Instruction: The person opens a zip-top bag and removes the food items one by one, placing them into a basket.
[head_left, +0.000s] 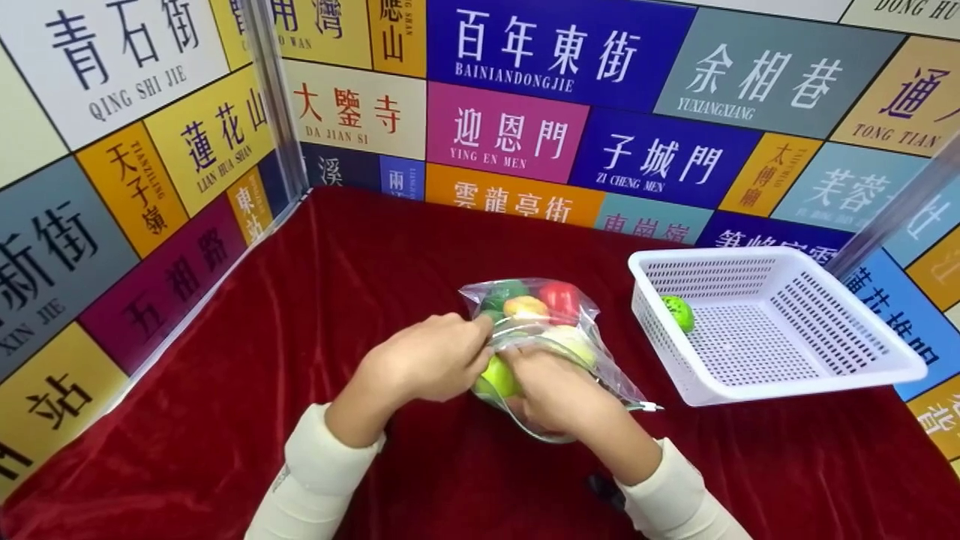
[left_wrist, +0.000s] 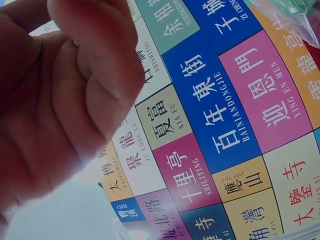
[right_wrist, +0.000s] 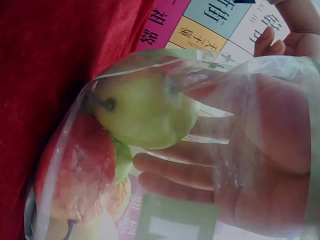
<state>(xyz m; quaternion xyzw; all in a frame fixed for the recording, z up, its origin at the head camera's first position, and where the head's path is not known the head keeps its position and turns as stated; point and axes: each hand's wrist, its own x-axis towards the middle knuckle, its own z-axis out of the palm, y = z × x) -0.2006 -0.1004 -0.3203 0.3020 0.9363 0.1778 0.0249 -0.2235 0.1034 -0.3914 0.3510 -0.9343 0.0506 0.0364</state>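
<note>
Clear plastic bag (head_left: pixel 551 330) of toy fruit lay mid-frame on the red cloth (head_left: pixel 225 420); the left hand (head_left: pixel 427 360) pinched its mouth while the right hand (head_left: pixel 555 390), fingers loosely curved, reached in beside a green apple (right_wrist: pixel 145 115). Judging by this, unloading was under way; next called for closing on the apple. Open cloth separated the bag from the white basket (head_left: pixel 780 390) at right

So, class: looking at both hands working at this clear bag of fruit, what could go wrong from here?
1. The right hand is inside the plastic bag; the thin film might tear.
2. The left hand only pinches the bag's edge, which could slip.
3. The green apple sits near the opening and might roll onto the red cloth instead of reaching the white basket.
</note>
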